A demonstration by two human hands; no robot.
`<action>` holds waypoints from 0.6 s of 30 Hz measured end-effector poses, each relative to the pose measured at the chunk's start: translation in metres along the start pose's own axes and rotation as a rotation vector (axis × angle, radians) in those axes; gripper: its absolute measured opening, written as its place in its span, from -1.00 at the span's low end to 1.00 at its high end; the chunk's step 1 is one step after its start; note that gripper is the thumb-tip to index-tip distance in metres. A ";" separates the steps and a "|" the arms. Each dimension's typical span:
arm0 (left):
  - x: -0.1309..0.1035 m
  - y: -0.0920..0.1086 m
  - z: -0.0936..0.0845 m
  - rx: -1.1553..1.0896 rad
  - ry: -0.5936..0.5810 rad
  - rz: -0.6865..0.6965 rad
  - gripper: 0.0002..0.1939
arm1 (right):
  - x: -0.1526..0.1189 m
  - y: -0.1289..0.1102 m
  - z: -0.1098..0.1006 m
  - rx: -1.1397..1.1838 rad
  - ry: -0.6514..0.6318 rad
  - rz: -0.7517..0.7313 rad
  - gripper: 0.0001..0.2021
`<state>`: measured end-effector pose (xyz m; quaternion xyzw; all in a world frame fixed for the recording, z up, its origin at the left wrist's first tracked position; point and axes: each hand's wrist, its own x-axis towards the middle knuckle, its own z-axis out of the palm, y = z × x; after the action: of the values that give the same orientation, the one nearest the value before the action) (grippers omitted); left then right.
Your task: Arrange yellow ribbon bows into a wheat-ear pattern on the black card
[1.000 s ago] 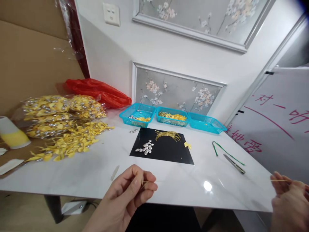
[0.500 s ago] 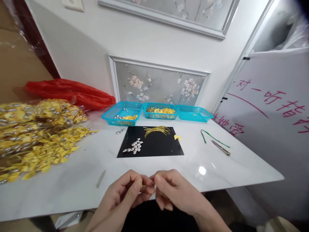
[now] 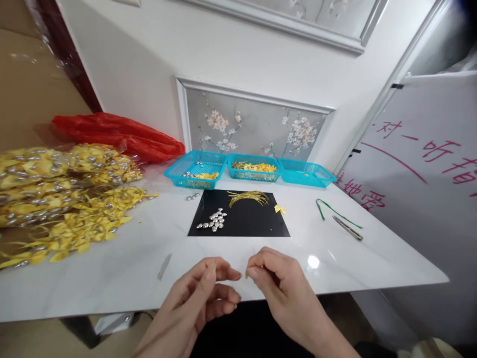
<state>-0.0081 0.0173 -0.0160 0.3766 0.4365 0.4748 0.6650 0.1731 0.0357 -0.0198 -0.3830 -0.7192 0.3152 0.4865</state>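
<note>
My left hand is held over the table's front edge, thumb and fingers apart, with nothing visible between them. Just beside it, my right hand is closed in a pinch. A thin strand pokes faintly above its fingers and looks like a gold cord; most of it is hidden. Beyond the hands lies a black mat. On it are a bundle of gold cords and a cluster of silver beads. A small yellow ribbon bow rests at the mat's right edge.
Three blue baskets line the wall, holding beads and yellow pieces. Yellow beaded garlands and a red bag fill the left. Tweezers and a green ribbon lie right. A grey strip lies near my left hand.
My hands have moved apart. The left fingers have opened and no longer hold the gold strand, while the right keeps its pinch. The camera view has shifted slightly.
</note>
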 end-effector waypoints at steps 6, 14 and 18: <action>-0.006 -0.001 0.004 -0.016 -0.020 -0.044 -0.60 | -0.003 -0.003 0.003 -0.061 0.048 -0.088 -0.80; 0.005 -0.008 -0.003 0.255 -0.070 0.039 -0.63 | -0.007 -0.003 0.004 -0.097 0.027 -0.088 -0.80; 0.004 -0.004 -0.004 0.512 -0.062 0.132 -0.51 | -0.006 -0.003 0.005 -0.091 0.025 -0.088 -0.80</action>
<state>-0.0100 0.0202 -0.0216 0.5746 0.4962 0.3798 0.5285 0.1687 0.0289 -0.0217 -0.3765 -0.7429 0.2559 0.4908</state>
